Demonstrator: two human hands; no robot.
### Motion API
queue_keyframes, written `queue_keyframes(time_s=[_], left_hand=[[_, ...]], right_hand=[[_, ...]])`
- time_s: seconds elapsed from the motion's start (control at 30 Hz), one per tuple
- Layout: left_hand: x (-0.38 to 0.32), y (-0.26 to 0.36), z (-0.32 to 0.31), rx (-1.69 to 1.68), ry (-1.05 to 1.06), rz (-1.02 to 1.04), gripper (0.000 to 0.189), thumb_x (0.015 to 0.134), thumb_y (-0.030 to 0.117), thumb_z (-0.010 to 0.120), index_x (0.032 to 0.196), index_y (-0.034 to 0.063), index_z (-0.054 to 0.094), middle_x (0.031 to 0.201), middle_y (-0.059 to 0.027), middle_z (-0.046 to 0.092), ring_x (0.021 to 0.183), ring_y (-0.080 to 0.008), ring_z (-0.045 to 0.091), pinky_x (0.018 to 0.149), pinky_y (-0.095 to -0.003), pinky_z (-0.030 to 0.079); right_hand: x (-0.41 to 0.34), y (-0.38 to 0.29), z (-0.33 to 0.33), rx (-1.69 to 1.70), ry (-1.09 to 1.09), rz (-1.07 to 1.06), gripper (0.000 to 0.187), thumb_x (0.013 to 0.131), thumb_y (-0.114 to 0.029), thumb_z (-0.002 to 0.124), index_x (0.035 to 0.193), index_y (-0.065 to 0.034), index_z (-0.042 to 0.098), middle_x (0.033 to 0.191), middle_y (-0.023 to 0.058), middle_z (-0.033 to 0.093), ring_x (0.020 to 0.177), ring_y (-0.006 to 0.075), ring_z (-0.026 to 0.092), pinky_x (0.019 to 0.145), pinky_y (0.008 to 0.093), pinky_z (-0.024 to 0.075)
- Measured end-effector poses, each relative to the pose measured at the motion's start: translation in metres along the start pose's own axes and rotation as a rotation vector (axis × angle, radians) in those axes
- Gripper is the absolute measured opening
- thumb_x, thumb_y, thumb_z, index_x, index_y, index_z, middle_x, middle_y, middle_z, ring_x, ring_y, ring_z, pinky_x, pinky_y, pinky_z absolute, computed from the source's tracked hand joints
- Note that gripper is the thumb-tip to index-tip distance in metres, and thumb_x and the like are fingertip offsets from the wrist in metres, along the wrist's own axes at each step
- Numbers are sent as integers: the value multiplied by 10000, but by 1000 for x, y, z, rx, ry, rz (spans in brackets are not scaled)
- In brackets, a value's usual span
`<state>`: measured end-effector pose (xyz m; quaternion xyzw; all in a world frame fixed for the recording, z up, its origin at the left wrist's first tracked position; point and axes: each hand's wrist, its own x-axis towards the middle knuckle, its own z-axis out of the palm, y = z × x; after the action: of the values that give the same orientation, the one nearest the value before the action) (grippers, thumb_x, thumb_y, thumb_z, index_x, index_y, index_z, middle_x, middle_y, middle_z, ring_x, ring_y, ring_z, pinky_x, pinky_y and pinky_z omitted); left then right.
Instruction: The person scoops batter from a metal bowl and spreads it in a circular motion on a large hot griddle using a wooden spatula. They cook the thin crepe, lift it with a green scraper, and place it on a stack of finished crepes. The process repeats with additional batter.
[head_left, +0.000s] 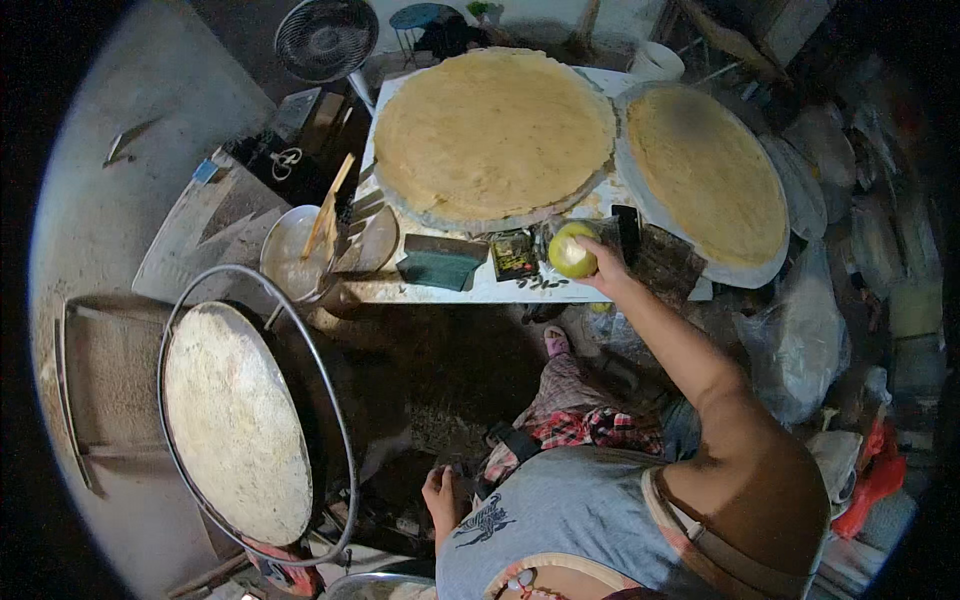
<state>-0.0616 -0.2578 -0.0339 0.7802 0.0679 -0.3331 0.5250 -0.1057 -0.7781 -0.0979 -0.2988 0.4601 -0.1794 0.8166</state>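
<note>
My right hand (606, 270) is shut on a green fruit (568, 255) with a patch of pale flesh exposed, over the front edge of a white table (480, 294). Just left of the fruit lies a dark printed packet (514, 256), with small dark pieces scattered in front of it. A black phone-like object (627, 225) is behind my right hand. My left hand (442, 491) hangs low beside my waist, fingers bent; whether it holds anything cannot be made out.
Two large stacks of round tan flatbreads (495, 135) (709, 172) cover most of the tabletop. A green scraper-like sheet (441, 262) lies at its front. At left are a bowl (292, 225) with wooden sticks, a round griddle (238, 424) inside a metal ring (349, 450), and a fan (326, 41).
</note>
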Motion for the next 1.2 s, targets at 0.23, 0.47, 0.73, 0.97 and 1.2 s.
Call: queue_keyframes(time_s=[0.23,0.47,0.73,0.97,1.2], left_hand=[[13,113,117,258,-3,21,261,899,209,618,894,-52,618,721,-47,589,669,-102,496,595,-287,402],[45,166,187,347,21,18,336,923,274,594,1002,-51,625,862,-112,665,772,-164,607,716,-302,468],[102,165,238,583,-224,165,387,917,364,555,992,-6,644,829,-155,666,756,-264,628,699,-356,479],[146,129,235,441,-272,86,442,923,411,483,773,3,569,647,-169,523,575,-260,529,567,-392,424],[173,171,225,587,-314,99,442,894,419,532,766,1,603,661,-127,560,617,-200,560,586,-362,440]], right_hand=[[96,-79,-37,-201,130,-347,626,687,-258,819,1194,-62,510,1152,90,589,1058,237,570,900,368,453],[137,-95,-59,-419,80,-122,660,696,-273,809,1213,9,512,1167,105,599,1067,223,567,921,352,434],[187,-177,-118,-1228,449,-373,562,749,-253,721,1196,0,493,1148,168,571,1078,293,562,879,371,479],[250,-195,-119,-1563,728,-311,716,831,-139,506,1470,-53,197,1499,216,236,1400,423,162,1083,642,134],[288,-198,-135,-1876,1032,-360,472,919,-224,375,1381,-123,371,1395,189,405,1312,388,348,980,557,365]])
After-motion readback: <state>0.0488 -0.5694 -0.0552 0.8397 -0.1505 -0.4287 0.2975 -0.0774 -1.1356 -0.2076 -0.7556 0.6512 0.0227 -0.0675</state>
